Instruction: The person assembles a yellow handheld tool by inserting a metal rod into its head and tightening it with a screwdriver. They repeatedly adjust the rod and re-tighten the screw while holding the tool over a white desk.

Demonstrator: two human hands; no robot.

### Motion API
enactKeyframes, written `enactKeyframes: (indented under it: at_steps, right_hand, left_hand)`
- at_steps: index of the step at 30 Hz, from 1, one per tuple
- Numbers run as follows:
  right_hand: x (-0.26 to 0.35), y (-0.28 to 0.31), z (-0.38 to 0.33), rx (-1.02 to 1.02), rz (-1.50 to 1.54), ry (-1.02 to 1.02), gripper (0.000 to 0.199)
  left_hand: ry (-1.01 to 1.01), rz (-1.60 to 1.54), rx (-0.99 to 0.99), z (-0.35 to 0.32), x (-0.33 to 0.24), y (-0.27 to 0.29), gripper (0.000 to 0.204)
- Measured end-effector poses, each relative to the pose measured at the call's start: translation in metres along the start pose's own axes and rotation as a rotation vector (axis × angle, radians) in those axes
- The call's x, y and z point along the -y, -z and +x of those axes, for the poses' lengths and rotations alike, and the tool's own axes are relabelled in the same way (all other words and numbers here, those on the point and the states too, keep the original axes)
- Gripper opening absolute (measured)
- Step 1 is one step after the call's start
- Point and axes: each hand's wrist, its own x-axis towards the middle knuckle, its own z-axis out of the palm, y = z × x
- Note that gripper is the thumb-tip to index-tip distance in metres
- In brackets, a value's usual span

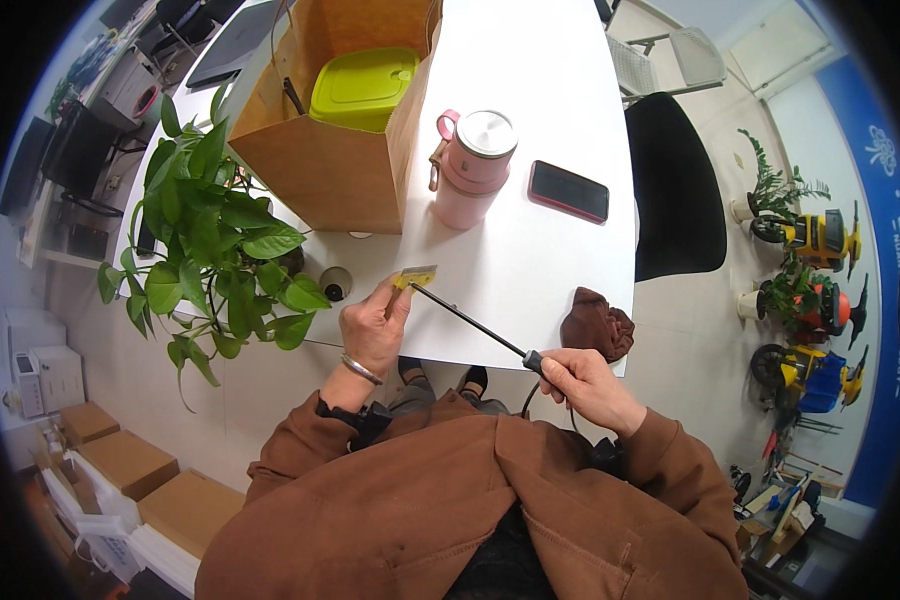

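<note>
My left hand (370, 328), with a bangle at its wrist, pinches a small yellow scraper-like piece (406, 279) with a flat metal blade edge, just over the near part of the white table (515, 290). Closed around the dark handle of a screwdriver (470, 321) is my right hand (592, 388). The long black shaft slants up to the left, and its tip meets the yellow piece or lies right at it; contact is too small to be sure of. A crumpled brown cloth bundle (597, 328) lies near my right hand, at the table's edge.
Farther back stand a pink lidded mug (473, 185) and a brown paper bag (320, 175) holding a green lidded box (365, 82). A phone (568, 191) lies at the right. Left are a leafy plant (205, 225) and a small round container (336, 284). A black chair (675, 190) flanks the table.
</note>
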Motion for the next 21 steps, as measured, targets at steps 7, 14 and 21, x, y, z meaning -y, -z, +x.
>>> enactKeyframes:
  at_steps: [7,14,21]
  right_hand:
    - [-0.008,0.002,-0.007,0.103,0.385,-0.134,0.019]
    - [-0.034,-0.006,-0.001,0.116,0.488,-0.115,0.026]
    - [-0.038,-0.006,0.001,0.265,0.707,-0.121,0.030]
  left_hand:
    - [-0.181,0.111,-0.044,0.004,-0.005,0.002,0.022]
    - [-0.290,0.117,-0.114,0.004,-0.012,0.003,0.026]
    - [-0.122,-0.012,-0.109,0.002,-0.014,0.001,0.027]
